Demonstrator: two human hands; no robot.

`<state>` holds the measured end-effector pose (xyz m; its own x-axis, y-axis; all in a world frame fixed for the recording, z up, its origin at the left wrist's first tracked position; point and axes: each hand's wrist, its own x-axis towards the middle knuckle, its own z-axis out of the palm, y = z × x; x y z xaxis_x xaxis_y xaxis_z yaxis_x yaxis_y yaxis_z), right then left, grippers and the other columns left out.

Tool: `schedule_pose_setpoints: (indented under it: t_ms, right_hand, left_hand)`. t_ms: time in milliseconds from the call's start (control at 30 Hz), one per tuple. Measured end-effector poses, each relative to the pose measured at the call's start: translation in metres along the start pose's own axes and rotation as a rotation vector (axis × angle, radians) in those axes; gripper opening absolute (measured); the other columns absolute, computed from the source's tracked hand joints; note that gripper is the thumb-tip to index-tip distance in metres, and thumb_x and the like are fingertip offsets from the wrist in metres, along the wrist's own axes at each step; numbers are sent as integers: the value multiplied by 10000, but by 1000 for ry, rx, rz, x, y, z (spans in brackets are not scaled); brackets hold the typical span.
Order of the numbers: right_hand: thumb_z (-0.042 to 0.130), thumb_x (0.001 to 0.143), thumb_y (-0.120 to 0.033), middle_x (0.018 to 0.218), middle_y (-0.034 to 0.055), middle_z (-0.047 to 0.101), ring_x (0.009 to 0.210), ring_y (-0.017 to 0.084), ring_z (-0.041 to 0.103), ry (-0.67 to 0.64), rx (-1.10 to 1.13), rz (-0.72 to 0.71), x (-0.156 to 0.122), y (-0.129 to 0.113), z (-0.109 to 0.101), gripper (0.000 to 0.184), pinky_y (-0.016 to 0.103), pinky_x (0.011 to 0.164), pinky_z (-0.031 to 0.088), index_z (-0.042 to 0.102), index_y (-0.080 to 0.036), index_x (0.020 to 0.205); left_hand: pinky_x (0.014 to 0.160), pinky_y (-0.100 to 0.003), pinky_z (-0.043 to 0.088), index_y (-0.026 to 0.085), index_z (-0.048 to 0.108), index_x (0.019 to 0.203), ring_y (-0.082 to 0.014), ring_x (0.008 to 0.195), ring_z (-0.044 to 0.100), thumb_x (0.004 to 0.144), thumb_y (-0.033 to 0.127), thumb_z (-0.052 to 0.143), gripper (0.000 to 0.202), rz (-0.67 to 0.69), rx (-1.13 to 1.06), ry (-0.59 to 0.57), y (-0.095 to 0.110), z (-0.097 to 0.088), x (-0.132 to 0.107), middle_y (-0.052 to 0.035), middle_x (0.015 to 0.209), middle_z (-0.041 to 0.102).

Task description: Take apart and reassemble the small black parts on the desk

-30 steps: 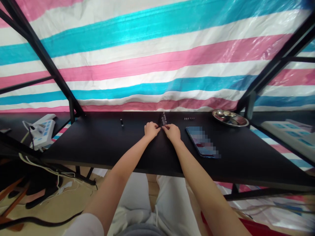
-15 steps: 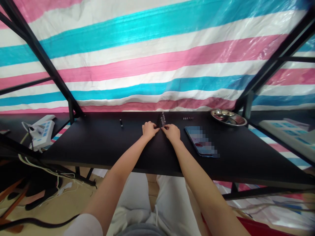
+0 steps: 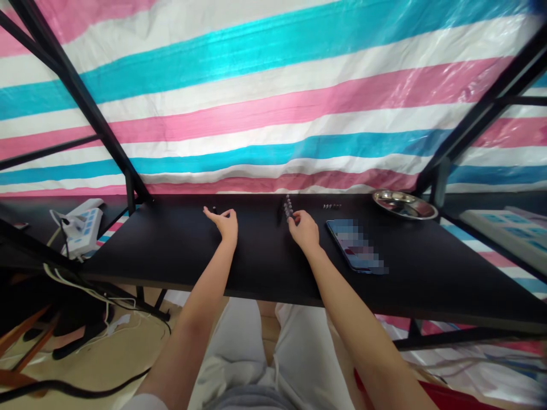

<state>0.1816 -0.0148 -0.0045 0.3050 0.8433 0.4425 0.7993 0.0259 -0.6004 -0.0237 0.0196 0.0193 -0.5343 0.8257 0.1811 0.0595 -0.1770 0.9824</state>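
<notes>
Two hands, well apart, at the table: the left hand, well left of the phone, has fingers spread around a small dark cylinder; the right hand, just left of the phone, meets the near end of a beaded row; whether it pinches cannot be told. Recommended: steady the row lightly; grip the cylinder squarely.

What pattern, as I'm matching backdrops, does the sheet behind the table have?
The sheet has pink, white and blue stripes, clearest in the head view.
</notes>
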Motion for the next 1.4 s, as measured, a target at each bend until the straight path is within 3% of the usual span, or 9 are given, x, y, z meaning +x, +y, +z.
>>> schedule_pose_setpoints:
  t_ms: [67,167,267,400,533,667,900,1133,1400]
  right_hand:
    - [455,767,-274,796,66,596,777,207,544,3,8,4,-1,-2,-1,183,316,697,384,540,-172,894]
    - [453,771,-274,792,66,604,774,208,551,-12,8,24,-2,-4,-3,186,312,689,386,547,-174,897]
    - [454,774,-280,799,67,612,767,208,555,-27,6,51,-2,-6,-6,192,305,675,385,557,-177,900]
    - [461,774,-279,803,67,623,743,200,557,-33,11,86,-4,-9,-8,194,296,660,390,567,-183,906]
    - [454,784,-291,781,64,627,731,192,566,-3,63,55,-5,-13,-10,183,293,673,405,575,-184,872]
    - [429,813,-324,766,56,623,690,162,568,23,224,-123,-8,-18,-9,209,279,696,432,575,-178,850]
    - [433,827,-365,776,47,619,670,146,565,-155,342,-310,-19,-33,-2,241,264,671,453,591,-187,861]
    - [426,840,-438,824,45,618,638,140,537,-334,360,-299,-23,-37,3,341,277,650,447,569,-188,1022]
    - [417,842,-428,704,7,584,595,122,506,-396,439,-292,-26,-41,7,282,253,602,419,553,-183,881]
  left_hand:
    - [723,-268,512,177,-81,1394,-124,761,635,737,106,569,927,-160,-59,22,0,-2,8,-160,1151,554]
    - [627,-216,518,232,-44,1384,-172,955,625,707,55,565,927,-226,-162,14,-1,-4,17,-207,1345,382]
    - [703,-174,512,270,40,1355,-181,1189,495,691,-2,552,881,-225,-234,12,-3,-4,21,-193,1479,125]
    - [871,-168,457,229,150,1312,-145,1266,407,705,-38,553,776,-254,-280,10,-4,-4,23,-189,1458,215]
    - [911,-213,452,176,271,1256,-126,1157,521,755,-14,542,601,-308,-295,-26,-1,-4,19,-171,1294,473]
    - [841,-242,502,119,379,1176,-145,994,620,816,117,561,404,-340,-330,-82,3,-4,13,-147,1068,611]
    - [765,-294,530,93,499,1002,-176,823,672,798,206,617,262,-411,-348,-360,3,0,1,-97,816,654]
    - [683,-240,508,120,609,879,-147,774,666,768,284,645,201,-399,-364,-797,7,-1,-12,-98,903,676]
    - [526,-188,417,113,660,923,-71,543,567,667,368,716,365,-344,-296,-901,2,2,-20,-18,622,617]
